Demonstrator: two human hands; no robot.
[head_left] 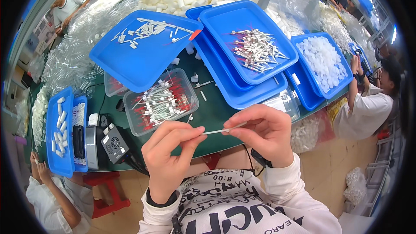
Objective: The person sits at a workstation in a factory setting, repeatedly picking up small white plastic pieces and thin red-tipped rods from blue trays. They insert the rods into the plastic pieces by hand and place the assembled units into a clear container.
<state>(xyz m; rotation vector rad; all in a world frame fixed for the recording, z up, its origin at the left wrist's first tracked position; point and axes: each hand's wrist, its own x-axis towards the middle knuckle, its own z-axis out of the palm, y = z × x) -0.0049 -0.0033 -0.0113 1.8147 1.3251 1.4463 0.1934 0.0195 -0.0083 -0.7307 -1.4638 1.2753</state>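
Left hand (170, 154): pinching one end of the thin white stick (224, 129).
Right hand (265, 133): gripping the other end, above the bench (216, 112) edge.
Trays: lying beyond, several blue trays (143, 63), one clear tub (161, 100) of red-tipped sticks.

Glossy blue plastic is noted for the trays (143, 63). A clear, smooth plastic tub (184, 80) is seen (slightly scuffed). The thin stick (223, 130) appears as matt white plastic. The table (216, 117) is covered in matt green.
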